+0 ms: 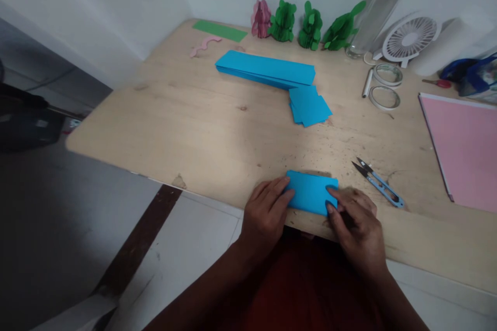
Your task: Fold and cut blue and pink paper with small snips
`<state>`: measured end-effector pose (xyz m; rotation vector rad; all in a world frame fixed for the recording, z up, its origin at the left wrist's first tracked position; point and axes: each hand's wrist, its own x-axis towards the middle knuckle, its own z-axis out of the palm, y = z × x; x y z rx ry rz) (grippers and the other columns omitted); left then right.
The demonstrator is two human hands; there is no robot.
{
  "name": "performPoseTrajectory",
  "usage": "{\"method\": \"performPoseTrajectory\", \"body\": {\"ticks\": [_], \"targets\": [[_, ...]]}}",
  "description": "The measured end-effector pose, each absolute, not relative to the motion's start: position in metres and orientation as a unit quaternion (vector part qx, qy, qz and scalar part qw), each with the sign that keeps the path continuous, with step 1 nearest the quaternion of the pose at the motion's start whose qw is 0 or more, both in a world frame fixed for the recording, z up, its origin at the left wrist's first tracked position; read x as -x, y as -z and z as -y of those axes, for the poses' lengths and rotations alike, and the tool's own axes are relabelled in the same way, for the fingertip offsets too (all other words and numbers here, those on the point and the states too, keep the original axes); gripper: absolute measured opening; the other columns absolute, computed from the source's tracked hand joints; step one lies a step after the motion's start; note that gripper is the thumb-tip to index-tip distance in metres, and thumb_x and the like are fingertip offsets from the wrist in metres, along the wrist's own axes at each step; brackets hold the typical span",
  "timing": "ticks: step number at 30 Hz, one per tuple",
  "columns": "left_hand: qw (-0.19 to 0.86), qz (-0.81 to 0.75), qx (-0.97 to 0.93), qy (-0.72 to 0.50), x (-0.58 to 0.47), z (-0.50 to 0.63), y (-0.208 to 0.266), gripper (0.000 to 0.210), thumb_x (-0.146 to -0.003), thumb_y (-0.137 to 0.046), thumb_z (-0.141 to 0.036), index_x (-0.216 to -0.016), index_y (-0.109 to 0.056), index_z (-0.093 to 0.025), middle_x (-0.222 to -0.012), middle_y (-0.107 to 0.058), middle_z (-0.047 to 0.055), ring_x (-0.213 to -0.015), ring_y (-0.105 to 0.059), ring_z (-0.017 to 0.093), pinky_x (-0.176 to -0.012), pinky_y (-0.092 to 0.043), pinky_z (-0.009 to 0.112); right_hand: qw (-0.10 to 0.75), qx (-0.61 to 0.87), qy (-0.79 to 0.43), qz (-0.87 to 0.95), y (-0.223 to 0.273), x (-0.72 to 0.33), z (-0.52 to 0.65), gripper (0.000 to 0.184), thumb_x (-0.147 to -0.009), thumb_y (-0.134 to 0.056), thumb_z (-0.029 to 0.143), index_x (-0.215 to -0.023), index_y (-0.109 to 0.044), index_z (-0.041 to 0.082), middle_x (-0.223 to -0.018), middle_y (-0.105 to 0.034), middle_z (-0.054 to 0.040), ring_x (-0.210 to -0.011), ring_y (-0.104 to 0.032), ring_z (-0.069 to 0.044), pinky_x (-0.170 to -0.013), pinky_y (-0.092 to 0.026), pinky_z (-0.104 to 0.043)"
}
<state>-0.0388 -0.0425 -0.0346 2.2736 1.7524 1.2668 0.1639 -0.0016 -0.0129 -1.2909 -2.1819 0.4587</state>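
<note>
A folded piece of blue paper [310, 194] lies on the table close to its front edge. The fingertips of my left hand [267, 207] grip its left end, bent together over the edge. At the right end, my right hand [357, 220] pinches the paper between thumb and forefinger. Blue-handled thread snips [378, 183] rest to the right of that hand, blades pointing up and left. Farther back is a small pile of blue paper squares [309, 106], touching the end of a long folded blue paper strip [267, 68].
Green paper cutouts [283, 21] and a pink one [261, 19] stand along the wall. Right of them are a glass bottle [375, 15], a white fan [410, 39], tape rolls [384, 98] and a white pen [367, 83]. Pink sheets [466, 150] lie at the right.
</note>
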Motion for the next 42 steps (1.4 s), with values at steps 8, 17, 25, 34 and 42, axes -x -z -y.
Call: {"method": "performPoseTrajectory", "body": {"ticks": [8,17,25,34,42], "targets": [[-0.011,-0.542,-0.74,-0.399,0.0398,0.0401,0.034,0.024,-0.084,-0.051,-0.004,-0.106,-0.058,-0.01,-0.117,-0.063,0.019,-0.111,-0.058,0.026,-0.091,-0.051,0.047,0.295,0.479,-0.171,0.809,0.0129,-0.164,0.0038,0.026,-0.086,-0.059,0.027,-0.112,-0.063,0.024,-0.073,-0.065,0.0025,-0.073,-0.061,-0.016,-0.102,-0.034,-0.051],[-0.012,-0.534,-0.759,-0.372,0.0425,0.0378,0.0304,0.023,-0.085,-0.049,-0.005,-0.106,-0.058,-0.011,-0.117,-0.063,0.018,-0.112,-0.058,0.025,-0.093,-0.051,0.045,0.298,0.482,-0.169,0.807,0.0129,-0.1632,0.0041,0.025,-0.086,-0.059,0.027,-0.11,-0.064,0.021,-0.076,-0.066,0.0009,-0.075,-0.061,-0.017,-0.102,-0.034,-0.051],[-0.01,-0.529,-0.776,-0.342,0.0445,0.037,0.0271,0.023,-0.086,-0.049,-0.005,-0.106,-0.059,-0.01,-0.117,-0.064,0.017,-0.114,-0.058,0.026,-0.096,-0.049,0.047,0.297,0.48,-0.159,0.81,0.0133,-0.1631,0.004,0.024,-0.086,-0.059,0.026,-0.109,-0.064,0.021,-0.081,-0.069,-0.001,-0.079,-0.062,-0.018,-0.102,-0.035,-0.051],[-0.011,-0.534,-0.774,-0.34,0.0439,0.0378,0.0274,0.026,-0.087,-0.045,-0.005,-0.11,-0.056,-0.012,-0.12,-0.062,0.018,-0.117,-0.056,0.026,-0.095,-0.049,0.048,0.303,0.481,-0.16,0.807,0.0153,-0.1645,0.0048,0.025,-0.085,-0.06,0.026,-0.109,-0.065,0.021,-0.076,-0.068,0.0004,-0.075,-0.062,-0.017,-0.102,-0.035,-0.051],[-0.006,-0.528,-0.786,-0.321,0.0454,0.036,0.0266,0.027,-0.088,-0.042,-0.004,-0.11,-0.056,-0.011,-0.121,-0.061,0.019,-0.118,-0.055,0.026,-0.097,-0.047,0.049,0.312,0.474,-0.158,0.808,0.015,-0.1628,0.0052,0.025,-0.085,-0.061,0.024,-0.11,-0.064,0.021,-0.083,-0.07,-0.0009,-0.078,-0.063,-0.017,-0.102,-0.035,-0.051]]}}
